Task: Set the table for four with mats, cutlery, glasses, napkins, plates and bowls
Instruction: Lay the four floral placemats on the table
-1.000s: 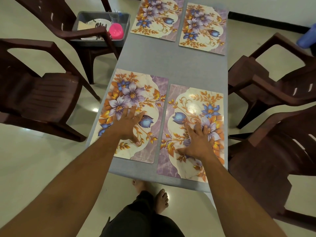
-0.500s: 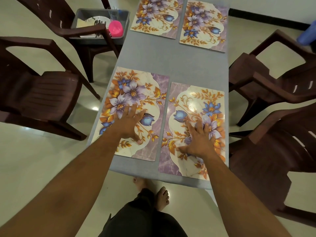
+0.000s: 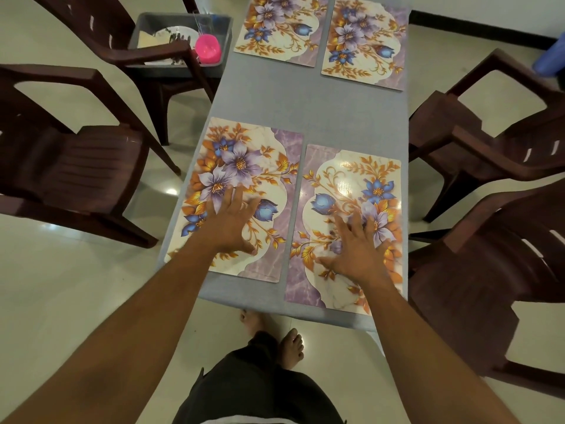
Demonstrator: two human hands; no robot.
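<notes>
Grey table (image 3: 308,99): each flat hand (image 3: 232,223) presses a near mat (image 3: 269,166).

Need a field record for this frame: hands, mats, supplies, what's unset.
left hand: flat on near-left floral placemat
right hand: flat on near-right floral placemat
far mats: two floral placemats, side by side
table: grey tabletop
supplies: grey plastic tub on brown chair, holds pink bowl
unset: no tableware on mats

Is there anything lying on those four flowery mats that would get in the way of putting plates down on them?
Nothing visible does, apart from the person's own hands: the left hand rests on the near left mat, the right hand on the near right mat. Both far mats are bare.
</notes>
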